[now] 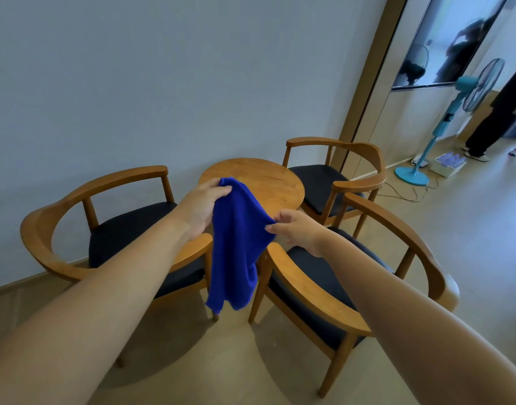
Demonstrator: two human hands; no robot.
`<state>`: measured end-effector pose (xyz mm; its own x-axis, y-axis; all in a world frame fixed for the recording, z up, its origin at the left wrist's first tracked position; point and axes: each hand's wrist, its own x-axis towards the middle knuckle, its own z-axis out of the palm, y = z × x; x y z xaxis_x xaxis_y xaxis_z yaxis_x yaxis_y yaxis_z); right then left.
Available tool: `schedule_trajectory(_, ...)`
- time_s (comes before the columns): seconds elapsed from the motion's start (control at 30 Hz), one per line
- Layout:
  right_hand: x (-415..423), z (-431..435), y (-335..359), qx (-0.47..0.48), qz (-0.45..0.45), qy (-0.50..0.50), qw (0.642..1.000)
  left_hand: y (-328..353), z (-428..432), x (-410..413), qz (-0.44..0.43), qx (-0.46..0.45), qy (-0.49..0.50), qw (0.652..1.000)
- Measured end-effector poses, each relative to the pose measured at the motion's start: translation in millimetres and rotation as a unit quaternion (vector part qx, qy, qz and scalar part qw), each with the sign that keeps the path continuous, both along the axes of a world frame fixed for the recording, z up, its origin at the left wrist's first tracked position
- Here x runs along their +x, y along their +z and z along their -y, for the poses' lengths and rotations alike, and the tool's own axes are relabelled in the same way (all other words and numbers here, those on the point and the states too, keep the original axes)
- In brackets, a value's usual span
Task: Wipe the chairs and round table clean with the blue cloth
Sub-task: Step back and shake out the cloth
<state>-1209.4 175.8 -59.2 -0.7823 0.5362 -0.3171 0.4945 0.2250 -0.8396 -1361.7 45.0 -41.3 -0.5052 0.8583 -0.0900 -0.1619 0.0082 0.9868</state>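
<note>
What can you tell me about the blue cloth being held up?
The blue cloth is deep royal blue, soft and fuzzy-looking, like microfibre. It hangs limp in vertical folds, held in the air in front of the round table. The left hand grips its top; the right hand pinches its side edge lower down.

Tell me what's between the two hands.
The blue cloth: the left hand grips its top corner, the right hand pinches its edge, and the rest hangs down. The head view shows it.

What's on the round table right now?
Only bare wood shows on the table. Its near edge is hidden behind the cloth, held by the left hand and right hand.
</note>
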Motion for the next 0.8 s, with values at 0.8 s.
schedule_trajectory(0.8,21.0,-2.1,-5.0,0.027,-0.119,-0.123,0.985,-29.5,-27.0,-14.0,-0.087,-0.208,-0.280,0.933)
